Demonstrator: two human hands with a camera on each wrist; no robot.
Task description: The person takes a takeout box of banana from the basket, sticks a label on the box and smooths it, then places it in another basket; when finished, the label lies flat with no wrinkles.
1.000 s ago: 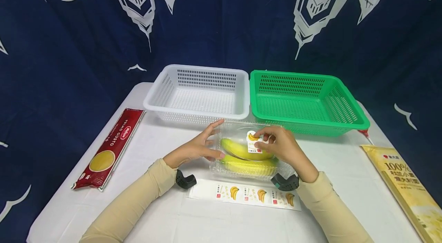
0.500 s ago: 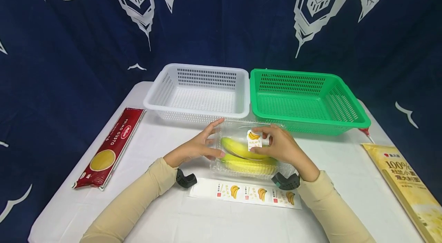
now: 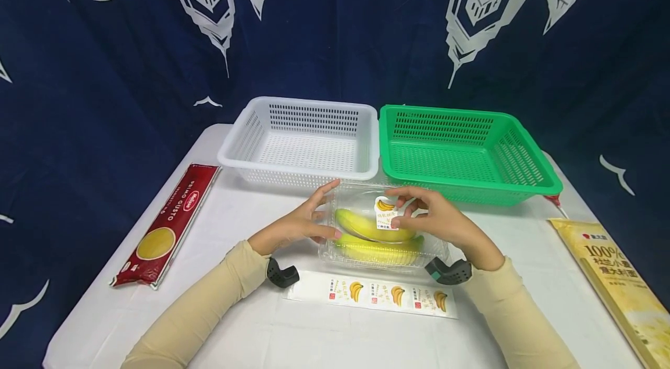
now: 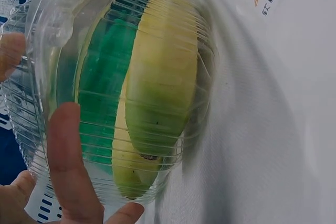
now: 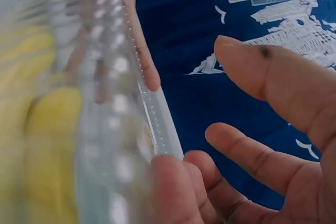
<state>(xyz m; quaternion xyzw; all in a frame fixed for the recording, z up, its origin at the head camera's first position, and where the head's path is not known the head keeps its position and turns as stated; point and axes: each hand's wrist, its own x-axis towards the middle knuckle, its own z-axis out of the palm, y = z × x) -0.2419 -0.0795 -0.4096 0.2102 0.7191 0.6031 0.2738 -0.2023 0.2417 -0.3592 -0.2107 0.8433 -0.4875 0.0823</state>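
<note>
A clear plastic box (image 3: 361, 252) holding yellow-green bananas (image 3: 366, 226) lies closed on the table. My left hand (image 3: 298, 223) grips its left end, thumb at the front and fingers spread towards the far side; the left wrist view shows these fingers (image 4: 68, 150) against the ribbed wall. A white banana label (image 3: 385, 219) lies on the lid. My right hand (image 3: 439, 220) is over the lid's right part, its thumb tip at the label's lower right edge. In the right wrist view the thumb and forefinger of this hand (image 5: 273, 129) stand apart with nothing between them.
A strip of banana labels (image 3: 371, 294) lies in front of the box. Behind stand a white basket (image 3: 298, 174) and a green basket (image 3: 471, 188), side by side. A red spaghetti pack (image 3: 167, 223) lies left, a yellow pack (image 3: 612, 281) right.
My right hand has let go of the label and its wrist has swung to the right, uncovering more of the label. My left hand and the box have stayed in place.
</note>
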